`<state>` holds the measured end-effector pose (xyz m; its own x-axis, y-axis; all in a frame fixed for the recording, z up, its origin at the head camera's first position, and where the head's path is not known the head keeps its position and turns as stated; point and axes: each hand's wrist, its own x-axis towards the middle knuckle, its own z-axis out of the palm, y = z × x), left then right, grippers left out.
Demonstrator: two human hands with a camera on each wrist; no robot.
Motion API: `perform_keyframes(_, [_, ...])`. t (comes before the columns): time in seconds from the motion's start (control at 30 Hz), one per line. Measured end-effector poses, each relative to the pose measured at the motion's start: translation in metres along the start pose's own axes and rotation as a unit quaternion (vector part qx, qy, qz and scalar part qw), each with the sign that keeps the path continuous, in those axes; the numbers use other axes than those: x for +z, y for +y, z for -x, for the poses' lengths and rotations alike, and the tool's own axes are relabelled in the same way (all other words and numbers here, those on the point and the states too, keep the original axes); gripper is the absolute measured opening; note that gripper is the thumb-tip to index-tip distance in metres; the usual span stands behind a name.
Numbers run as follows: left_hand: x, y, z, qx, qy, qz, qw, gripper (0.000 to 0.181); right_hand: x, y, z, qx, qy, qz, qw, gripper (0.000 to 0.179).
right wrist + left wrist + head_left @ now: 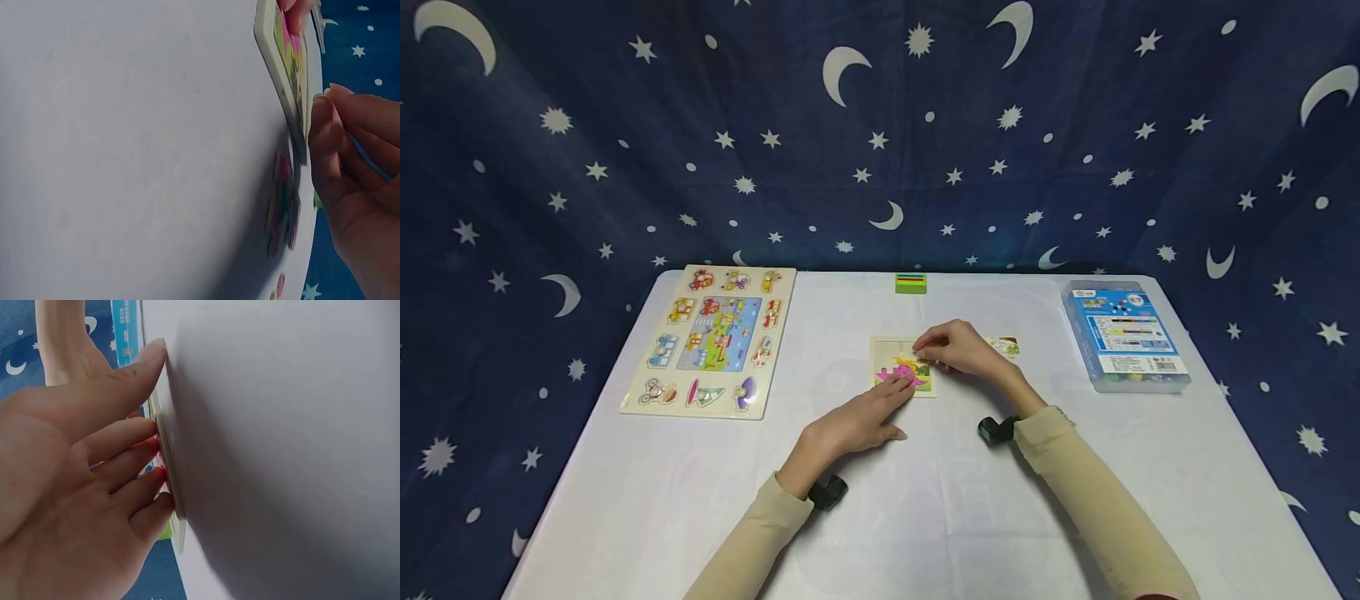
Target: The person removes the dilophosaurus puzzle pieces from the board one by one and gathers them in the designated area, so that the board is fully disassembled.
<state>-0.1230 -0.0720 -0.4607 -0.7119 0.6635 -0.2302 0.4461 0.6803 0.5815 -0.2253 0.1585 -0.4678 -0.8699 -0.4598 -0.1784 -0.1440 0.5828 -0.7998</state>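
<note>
While both sleeved arms are reaching in from the bottom of the head view, the scene is reading as follows.

Puzzle tray: a small square wooden puzzle tray [902,367] is lying flat at the centre of the frame on the white table [880,500], partly filled with pink, yellow and green pieces.

Left hand: the left hand [857,421] is lying with straight, spread fingers, its fingertips [153,453] pressing on the tray's lower edge and holding nothing.

Right hand: the right hand [958,348] is hovering at the tray's upper right corner, fingers curled together; a piece seems pinched there, but I cannot tell for sure.

Loose pieces: a few loose puzzle pieces [1006,345] are lying just right of that hand.

Left of frame: a large peg puzzle board [715,337] is resting flat.

Right of frame: a blue plastic box [1123,337] is sitting near the table edge.

Top centre: a small green block [911,283] is standing at the far edge.
</note>
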Motion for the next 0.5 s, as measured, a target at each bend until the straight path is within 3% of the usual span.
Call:
perform_keyframes(0.23, [-0.0013, -0.0006, 0.0026, 0.007, 0.002, -0.005, 1.0000, 0.074, 0.0057, -0.0047, -0.0057, -0.024, -0.010, 0.028, 0.9993, 0.017])
perform_keyframes(0.5, [-0.0007, 0.0009, 0.0071, 0.002, 0.005, -0.012, 0.9999, 0.075, 0.0080, -0.0105, -0.0103, -0.016, -0.029, 0.045, 0.9984, 0.019])
